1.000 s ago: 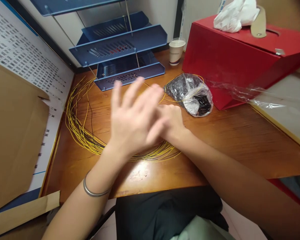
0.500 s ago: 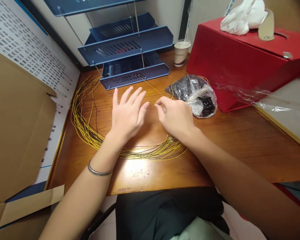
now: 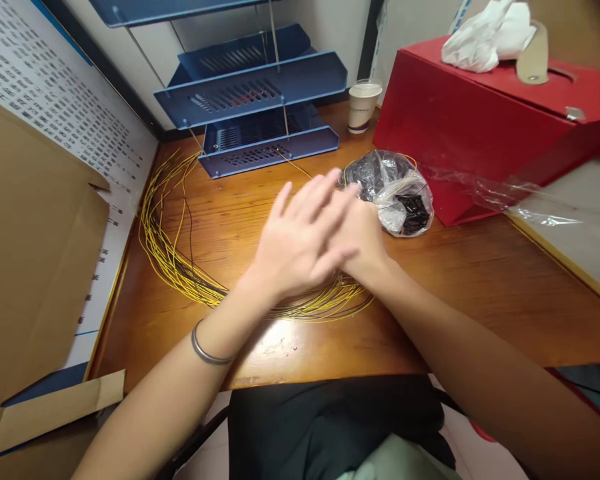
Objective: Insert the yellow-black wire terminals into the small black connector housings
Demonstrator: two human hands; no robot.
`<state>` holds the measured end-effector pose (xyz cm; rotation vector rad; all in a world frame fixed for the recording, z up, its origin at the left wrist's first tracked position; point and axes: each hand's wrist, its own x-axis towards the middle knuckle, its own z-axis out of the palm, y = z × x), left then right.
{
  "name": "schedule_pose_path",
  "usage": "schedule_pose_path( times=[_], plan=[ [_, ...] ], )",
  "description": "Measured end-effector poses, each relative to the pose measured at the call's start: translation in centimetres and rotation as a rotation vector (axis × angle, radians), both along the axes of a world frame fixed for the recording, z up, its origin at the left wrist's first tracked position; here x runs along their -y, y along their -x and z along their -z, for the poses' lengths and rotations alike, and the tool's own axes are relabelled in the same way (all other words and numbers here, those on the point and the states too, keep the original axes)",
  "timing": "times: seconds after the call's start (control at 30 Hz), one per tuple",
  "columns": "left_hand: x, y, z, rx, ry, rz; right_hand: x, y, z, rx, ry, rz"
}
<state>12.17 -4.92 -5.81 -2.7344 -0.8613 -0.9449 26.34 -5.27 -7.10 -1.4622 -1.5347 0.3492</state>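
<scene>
My left hand (image 3: 300, 237) is spread with nothing in it, slightly blurred. It lies across the front of my right hand (image 3: 365, 230) and covers that hand's fingers, so what they hold cannot be seen. Beneath both wrists runs a large loose coil of thin yellow and black wires (image 3: 177, 273) on the wooden table. From the blue tray a single yellow wire (image 3: 297, 166) leads toward my hands and disappears behind the left fingers. Just beyond my right hand sits a clear plastic bag (image 3: 393, 217) with black pieces inside, a yellow wire looping over it.
A blue tiered tray rack (image 3: 275, 153) stands at the back, with a paper cup (image 3: 364, 107) beside it. At the right is a red box (image 3: 480, 127) topped by crumpled white tissue (image 3: 485, 37). Cardboard (image 3: 35, 260) flanks the left side of the wooden table (image 3: 480, 300).
My left hand has swung right, from beside my right hand to across it. The right hand, whose fingertips were pinched together, stays in about the same place. The coil has not moved.
</scene>
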Motion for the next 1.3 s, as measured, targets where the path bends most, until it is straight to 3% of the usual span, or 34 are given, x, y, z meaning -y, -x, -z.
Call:
schedule_pose_path(
  times=[0.1,0.17,0.27,0.4,0.67,0.87,1.07,1.3],
  plan=[
    [-1.3,2.4,-0.6,0.192,0.017,-0.207,-0.1,-0.5,-0.5,-0.162,-0.040,-0.024],
    [-1.3,3.1,-0.7,0.317,0.081,-0.272,-0.2,-0.5,-0.9,-0.301,-0.078,-0.024],
    [-0.7,2.9,-0.4,0.387,0.203,-0.193,-0.3,-0.5,-1.0,-0.404,-0.129,-0.020],
    [0.3,1.8,0.3,0.300,0.275,0.005,-0.4,-0.3,-0.8,-0.467,-0.156,-0.022],
    [0.8,1.2,0.9,0.322,0.118,0.100,0.2,1.1,-0.8,-0.561,-0.092,-0.068],
    [0.6,1.4,0.4,0.479,0.219,0.003,0.0,0.2,-1.3,-0.564,-0.086,-0.055],
    [0.0,1.6,0.3,0.664,0.380,-0.113,0.5,-1.0,-1.7,-0.411,-0.093,-0.069],
    [-0.2,1.6,0.5,0.712,0.438,-0.157,1.4,-0.6,-2.1,-0.310,-0.100,-0.141]
  ],
)
